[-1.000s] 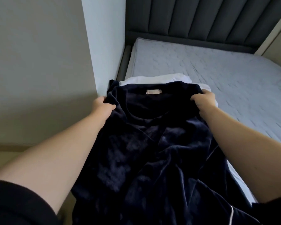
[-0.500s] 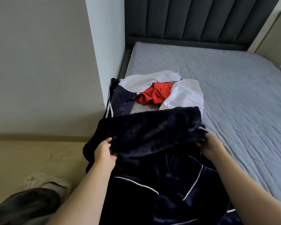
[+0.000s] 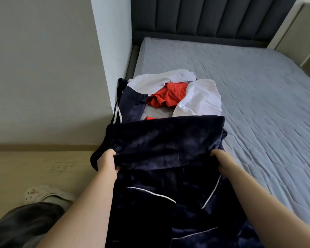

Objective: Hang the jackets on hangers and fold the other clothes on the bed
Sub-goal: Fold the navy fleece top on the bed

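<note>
The grey-blue quilted mattress of the bed [image 3: 240,104] fills the right side of my view, with a dark grey channel-padded headboard [image 3: 213,15] at its far end.

Along the bed's near left edge lies the dark navy velvety garment with thin white piping [image 3: 165,140]. Its pile is plush and catches the light in soft patches. The upper part is doubled over into a broad flat band across the mattress corner. The lower part runs down towards me off the foot of the bed, with piped lines showing on it.

Further up the bed's left side, just beyond that fold, is a crumpled white cloth garment [image 3: 199,99]. A navy piece with two white stripes [image 3: 131,102] sits at the bed's left edge, and a bunched red garment [image 3: 168,97] lies between the two.

My left hand [image 3: 106,161] grips the left end of the folded band at the bed's edge, fingers curled round the cloth. My right hand [image 3: 224,161] holds the right end, over the mattress, fingertips buried in the fabric.

On the pale floor left of the bed is a scuffed white shoe [image 3: 43,194].
</note>
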Available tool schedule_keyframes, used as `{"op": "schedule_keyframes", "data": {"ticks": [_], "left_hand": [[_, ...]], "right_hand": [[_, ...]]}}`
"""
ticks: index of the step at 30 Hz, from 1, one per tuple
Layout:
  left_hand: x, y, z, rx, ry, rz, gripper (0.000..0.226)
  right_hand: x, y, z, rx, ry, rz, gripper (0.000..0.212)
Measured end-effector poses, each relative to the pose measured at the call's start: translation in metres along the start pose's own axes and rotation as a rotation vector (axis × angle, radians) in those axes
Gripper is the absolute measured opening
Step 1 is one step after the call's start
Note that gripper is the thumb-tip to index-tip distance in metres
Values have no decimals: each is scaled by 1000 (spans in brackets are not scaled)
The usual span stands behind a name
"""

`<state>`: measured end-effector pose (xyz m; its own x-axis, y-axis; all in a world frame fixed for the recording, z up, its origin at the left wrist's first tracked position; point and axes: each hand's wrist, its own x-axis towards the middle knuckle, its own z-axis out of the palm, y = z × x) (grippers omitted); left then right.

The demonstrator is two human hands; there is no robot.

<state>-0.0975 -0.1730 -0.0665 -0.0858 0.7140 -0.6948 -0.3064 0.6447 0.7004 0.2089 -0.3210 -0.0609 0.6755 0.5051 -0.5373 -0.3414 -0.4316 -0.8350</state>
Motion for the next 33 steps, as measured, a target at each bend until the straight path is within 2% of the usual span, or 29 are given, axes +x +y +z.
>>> {"op": "schedule_keyframes", "data": {"ticks": [2, 3, 5, 7, 10, 12, 14, 16, 17, 19, 20, 21, 23, 24, 25, 27, 29, 31, 33], "left_hand": [[0, 7, 6, -21, -38, 30, 8], [3, 12, 10, -13, -78, 34, 18], [7, 22, 17, 68, -166, 15, 42], [8, 30, 23, 152, -217, -14, 52], [9, 34, 23, 108, -289, -87, 40], [14, 31, 20, -16, -323, -84, 31], [21, 23, 15, -122, -271, -73, 30], [21, 15, 12, -8, -91, 21, 27], [19, 11, 14, 120, 19, 115, 27], [9, 6, 21, 411, 199, 433, 37], [5, 6, 25, 545, 257, 665, 45], [1, 7, 30, 651, 259, 930, 51], [-2, 9, 46, 868, 117, 1375, 55], [-4, 9, 56, 994, 12, 1498, 54], [-5, 8, 66, 1129, -85, 1548, 53], [-2, -3, 76, 1413, -195, 1472, 52], [14, -20, 74, 1625, -212, 1299, 56], [30, -35, 66, 1703, -229, 1181, 57], [41, -41, 61, 1693, -217, 1164, 58]], "right_hand": [[1, -1, 1, 0, 45, -57, 7], [3, -5, 1, 41, 62, -91, 6], [10, -16, 3, 167, 45, -138, 19], [13, -29, 8, 197, 5, -172, 31], [19, -49, 14, 92, 12, -212, 27], [24, -63, 13, 99, 97, -229, 29], [28, -71, 12, 61, 207, -226, 36], [29, -71, 15, -141, 298, -252, 32], [28, -69, 18, -248, 355, -288, 25], [24, -64, 27, -350, 451, -380, 16], [20, -63, 33, -390, 500, -445, 18], [18, -62, 37, -450, 563, -543, 29], [11, -60, 53, -655, 596, -874, 43], [6, -58, 64, -756, 554, -1046, 44], [2, -54, 77, -853, 481, -1181, 44], [-3, -43, 101, -1067, 249, -1335, 47], [4, -29, 114, -1365, 9, -1311, 53], [27, -23, 105, -1608, -71, -1241, 57], [51, -23, 87, -1642, -16, -1141, 57]]}}
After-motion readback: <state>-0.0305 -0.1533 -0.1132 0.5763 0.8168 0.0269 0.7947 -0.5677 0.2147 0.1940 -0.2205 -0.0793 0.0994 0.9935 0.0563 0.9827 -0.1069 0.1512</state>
